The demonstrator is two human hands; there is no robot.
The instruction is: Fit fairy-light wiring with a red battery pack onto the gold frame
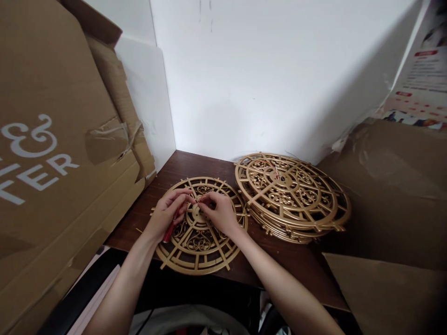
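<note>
- Gold wheel (198, 215) lies flat on the tabletop (195, 163), just beside a stack of wheels (288, 178).
- Looks stiff, probably light; thin curls might bend, so I'd grab the outer rim (197, 271).
- Left hand (164, 215) is curled round a red handle (168, 232); right hand (220, 215) has fingertips bunched, can't tell if they're pinching anything.

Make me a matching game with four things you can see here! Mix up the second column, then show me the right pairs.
Things:
1. red tool
2. single gold disc
3. stack of gold discs
4. cardboard box with white letters

Clues:
A. piled up on the right side of the table
B. standing at the far left of the picture
C. held in the left hand
D. lying flat below both hands

Right pairs: 1-C, 2-D, 3-A, 4-B
</note>
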